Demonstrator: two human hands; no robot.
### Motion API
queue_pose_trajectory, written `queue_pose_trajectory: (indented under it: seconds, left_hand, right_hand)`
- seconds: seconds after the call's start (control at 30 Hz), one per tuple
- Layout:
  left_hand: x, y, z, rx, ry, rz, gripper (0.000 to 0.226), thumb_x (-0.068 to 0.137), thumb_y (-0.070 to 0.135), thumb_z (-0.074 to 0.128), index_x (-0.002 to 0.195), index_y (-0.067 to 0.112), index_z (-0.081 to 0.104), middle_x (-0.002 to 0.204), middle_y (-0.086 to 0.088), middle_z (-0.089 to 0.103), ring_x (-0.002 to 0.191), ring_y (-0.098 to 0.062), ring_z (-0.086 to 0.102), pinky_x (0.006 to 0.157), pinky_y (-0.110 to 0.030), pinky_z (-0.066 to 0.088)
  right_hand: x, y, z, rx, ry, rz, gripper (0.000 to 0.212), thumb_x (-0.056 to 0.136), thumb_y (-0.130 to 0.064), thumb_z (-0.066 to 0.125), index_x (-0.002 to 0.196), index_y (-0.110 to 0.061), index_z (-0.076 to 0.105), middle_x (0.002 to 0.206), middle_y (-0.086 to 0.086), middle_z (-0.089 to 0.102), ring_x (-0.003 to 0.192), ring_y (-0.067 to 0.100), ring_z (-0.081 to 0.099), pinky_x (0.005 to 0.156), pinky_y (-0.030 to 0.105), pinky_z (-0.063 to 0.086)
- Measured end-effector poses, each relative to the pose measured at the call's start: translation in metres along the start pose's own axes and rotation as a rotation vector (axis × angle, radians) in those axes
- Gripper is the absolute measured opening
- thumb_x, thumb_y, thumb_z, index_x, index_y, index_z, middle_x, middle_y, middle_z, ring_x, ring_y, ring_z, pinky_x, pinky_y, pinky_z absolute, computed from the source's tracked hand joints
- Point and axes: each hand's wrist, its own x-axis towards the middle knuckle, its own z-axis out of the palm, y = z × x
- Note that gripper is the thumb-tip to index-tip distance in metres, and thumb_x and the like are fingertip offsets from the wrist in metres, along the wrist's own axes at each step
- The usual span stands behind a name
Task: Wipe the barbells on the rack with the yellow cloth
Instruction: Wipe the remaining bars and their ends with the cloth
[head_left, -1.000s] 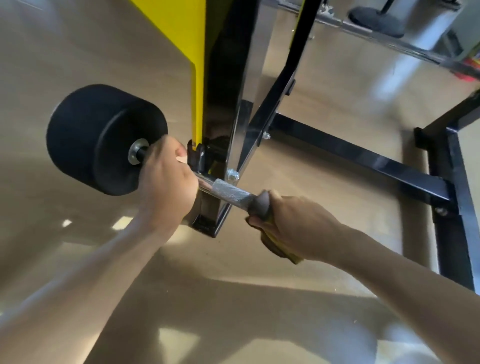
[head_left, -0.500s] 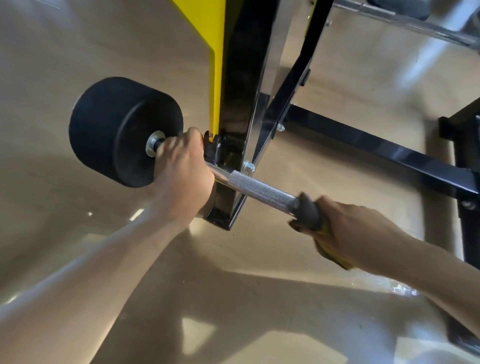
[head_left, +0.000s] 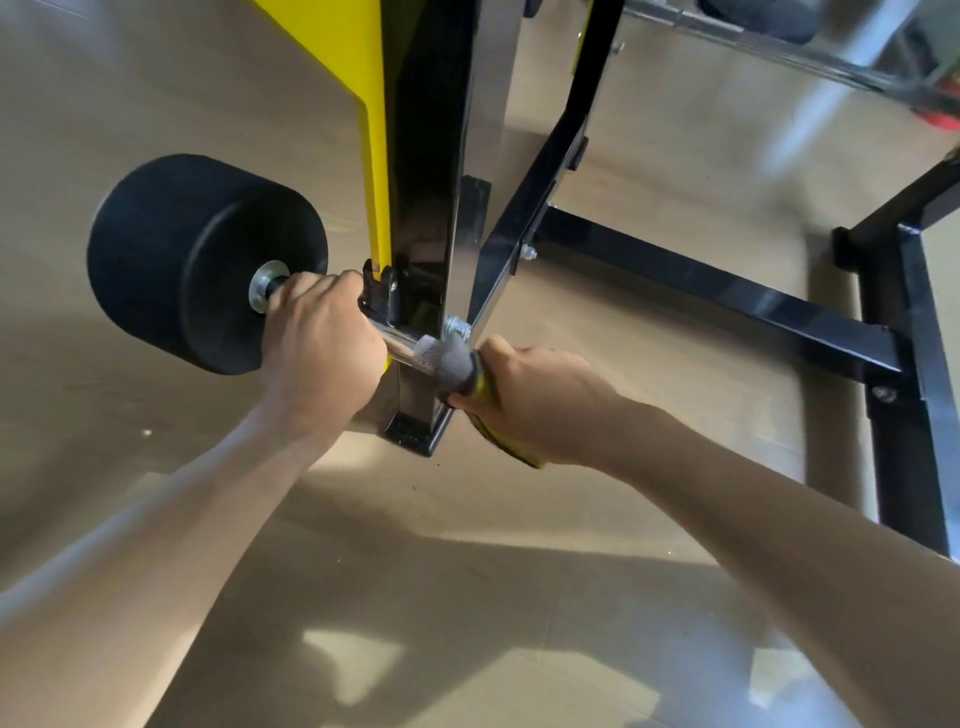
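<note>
Head view: cloth (head_left: 470, 382) wraps the bar (head_left: 408, 345) — right-hand fingers (head_left: 470, 402) curled around it.

Two bare forearms come in from the bottom edge, one from the lower left corner, one from the lower right, each ending in a bare hand: left hand (head_left: 322, 343), right hand (head_left: 540, 400). No sleeve shows on either arm up to the frame edge. Neither wrist carries a watch or band, and the fingers wear no rings or gloves
</note>
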Motion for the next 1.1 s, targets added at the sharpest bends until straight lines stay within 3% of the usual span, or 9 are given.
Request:
queue_pose_trajectory:
  seconds: [0.13, 0.27, 0.47, 0.57, 0.67, 0.8, 0.9, 1.0, 1.1]
  left_hand:
    - [-0.002, 0.004, 0.0, -0.018, 0.03, -0.012, 0.01, 0.078, -0.004, 0.048, 0.081, 0.0, 0.057, 0.077, -0.021, 0.06, 0.081, -0.04, 0.052, 0.081, -0.048, 0.042]
    - [-0.001, 0.012, 0.0, 0.017, 0.029, -0.037, 0.01, 0.076, -0.004, 0.052, 0.083, -0.001, 0.058, 0.08, -0.023, 0.062, 0.085, -0.042, 0.055, 0.084, -0.049, 0.043]
    - [-0.004, 0.007, -0.001, 0.044, -0.002, -0.049, 0.009, 0.08, -0.001, 0.05, 0.086, 0.001, 0.056, 0.084, -0.022, 0.062, 0.089, -0.04, 0.054, 0.089, -0.048, 0.04]
    - [0.0, 0.001, 0.001, 0.015, 0.014, -0.007, 0.01, 0.08, 0.002, 0.046, 0.083, 0.003, 0.055, 0.076, -0.016, 0.055, 0.083, -0.038, 0.053, 0.081, -0.045, 0.04]
    - [0.001, -0.001, 0.002, -0.052, 0.023, 0.015, 0.027, 0.075, 0.009, 0.037, 0.086, 0.001, 0.06, 0.074, -0.007, 0.045, 0.08, -0.036, 0.051, 0.076, -0.042, 0.04]
    - [0.001, 0.002, 0.001, -0.059, 0.022, 0.011, 0.024, 0.074, 0.008, 0.039, 0.083, 0.0, 0.059, 0.073, -0.011, 0.05, 0.08, -0.036, 0.051, 0.078, -0.043, 0.04]
    - [0.002, 0.009, 0.0, 0.008, -0.014, -0.026, 0.011, 0.078, 0.001, 0.052, 0.087, -0.002, 0.058, 0.082, -0.022, 0.062, 0.088, -0.041, 0.055, 0.089, -0.049, 0.041]
    - [-0.001, 0.015, 0.0, 0.038, -0.056, -0.091, 0.013, 0.081, 0.001, 0.055, 0.094, -0.002, 0.059, 0.093, -0.024, 0.065, 0.097, -0.041, 0.055, 0.094, -0.048, 0.04]
    - [-0.001, 0.018, -0.004, 0.039, -0.042, -0.101, 0.018, 0.084, 0.001, 0.053, 0.1, -0.002, 0.059, 0.099, -0.023, 0.064, 0.101, -0.04, 0.054, 0.094, -0.048, 0.041]
  right_hand:
    - [-0.042, 0.043, -0.026, 0.292, -0.368, 0.253, 0.051, 0.092, -0.067, 0.037, 0.093, -0.021, 0.058, 0.082, -0.001, 0.065, 0.072, 0.013, 0.062, 0.073, 0.026, 0.052]
    - [-0.051, 0.062, -0.045, 0.697, -0.681, 0.548, 0.071, 0.084, -0.075, 0.029, 0.097, -0.012, 0.06, 0.078, 0.005, 0.068, 0.072, 0.018, 0.067, 0.081, 0.031, 0.056]
    - [0.049, -0.017, -0.03, 0.73, -0.441, 0.403, 0.062, 0.096, -0.07, 0.024, 0.112, -0.017, 0.052, 0.092, 0.006, 0.06, 0.082, 0.021, 0.062, 0.082, 0.032, 0.049]
    - [0.047, -0.03, -0.028, 0.576, -0.335, 0.182, 0.047, 0.101, -0.06, 0.023, 0.126, -0.026, 0.046, 0.094, -0.002, 0.054, 0.087, 0.019, 0.056, 0.085, 0.032, 0.042]
    - [0.008, -0.009, -0.024, 0.3, -0.227, 0.048, 0.031, 0.102, -0.051, 0.037, 0.116, -0.025, 0.045, 0.091, -0.004, 0.056, 0.082, 0.015, 0.058, 0.079, 0.029, 0.049]
    - [-0.076, 0.046, -0.024, 0.062, -0.307, 0.176, 0.028, 0.095, -0.057, 0.047, 0.102, -0.032, 0.039, 0.078, -0.009, 0.055, 0.064, 0.005, 0.054, 0.055, 0.019, 0.038]
    - [-0.086, 0.06, -0.028, -0.016, -0.359, 0.245, 0.035, 0.089, -0.065, 0.05, 0.095, -0.032, 0.039, 0.073, -0.01, 0.054, 0.061, 0.006, 0.054, 0.052, 0.018, 0.036]
    - [-0.039, 0.038, -0.028, 0.056, -0.425, 0.171, 0.029, 0.09, -0.058, 0.059, 0.099, -0.032, 0.051, 0.084, -0.006, 0.061, 0.071, 0.01, 0.06, 0.058, 0.02, 0.047]
    - [0.022, -0.005, -0.015, 0.04, -0.202, 0.084, 0.037, 0.093, -0.049, 0.058, 0.116, -0.02, 0.056, 0.097, 0.002, 0.063, 0.083, 0.019, 0.062, 0.076, 0.032, 0.057]
